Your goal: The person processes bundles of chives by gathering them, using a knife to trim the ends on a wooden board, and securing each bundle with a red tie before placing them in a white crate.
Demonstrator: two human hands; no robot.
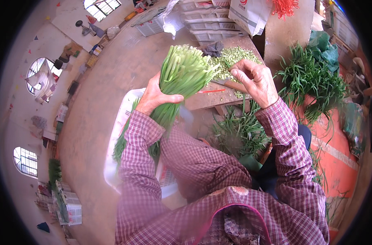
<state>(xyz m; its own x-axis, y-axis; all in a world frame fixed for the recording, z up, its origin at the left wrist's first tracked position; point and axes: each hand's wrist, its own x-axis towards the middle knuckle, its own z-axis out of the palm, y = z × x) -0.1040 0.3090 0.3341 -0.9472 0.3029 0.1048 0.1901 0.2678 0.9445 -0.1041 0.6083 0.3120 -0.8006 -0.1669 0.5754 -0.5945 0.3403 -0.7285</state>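
Observation:
My left hand (157, 96) is wrapped around a thick bunch of garlic chives (183, 73), its pale cut ends pointing up and the green leaves hanging towards my forearm. To its right, the thumb and fingers of my right hand (256, 79) are pinched on what looks like a single chive blade (227, 63). Beneath that hand lies a knife with a wooden handle (235, 86), partly hidden, on a low wooden table (201, 102). A red tie strip (212, 91) rests near the knife. Chopped pale chive ends (235, 55) are heaped behind it, beside a dark cloth (213, 49).
At my left knee, a white plastic crate (117, 147) holds more chives. Loose leaves (241, 131) lie under the table. A leafy pile (308, 79) sits on the right by an orange sheet (336, 153). Stacked white crates (210, 26) and red ties (285, 7) are beyond the table.

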